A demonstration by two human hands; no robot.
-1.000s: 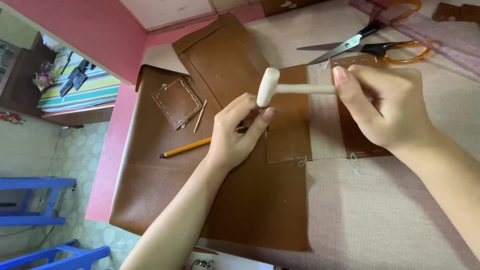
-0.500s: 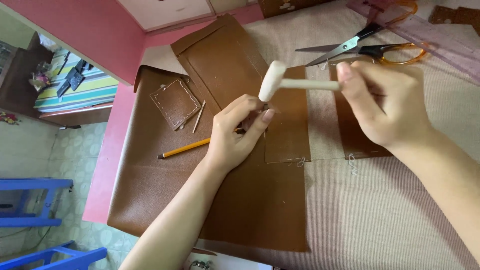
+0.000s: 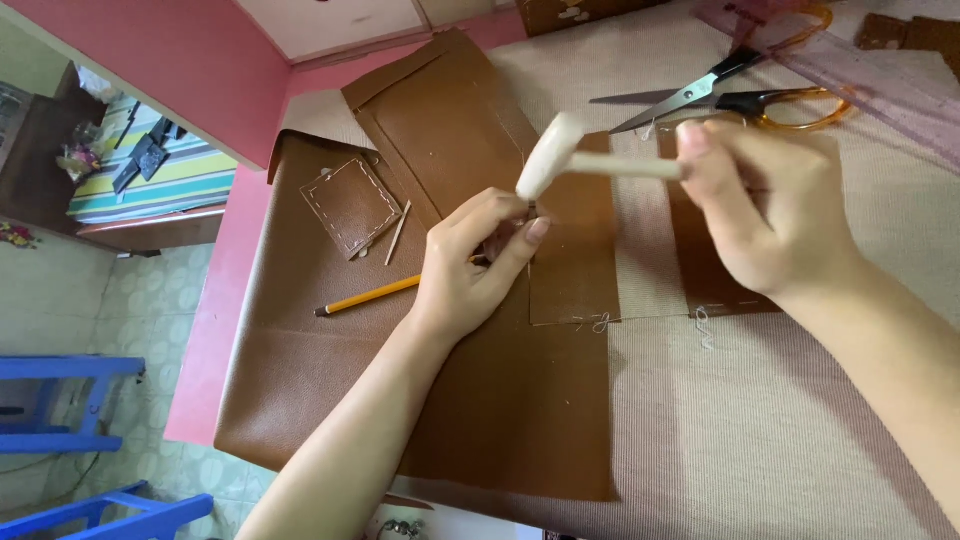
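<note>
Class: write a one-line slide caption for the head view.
Right hand swings a pale mallet above a small tool pinched by the left hand on brown leather.

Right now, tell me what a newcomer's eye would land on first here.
The pale mallet, gripped by the right hand above centre. Just below its head, the left hand pinches a small tool upright on the brown leather. Scissors lie at top right; a yellow pencil lies left of the hands.

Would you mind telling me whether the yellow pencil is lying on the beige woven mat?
No, the yellow pencil lies on the brown leather sheet, left of the left hand.
</note>
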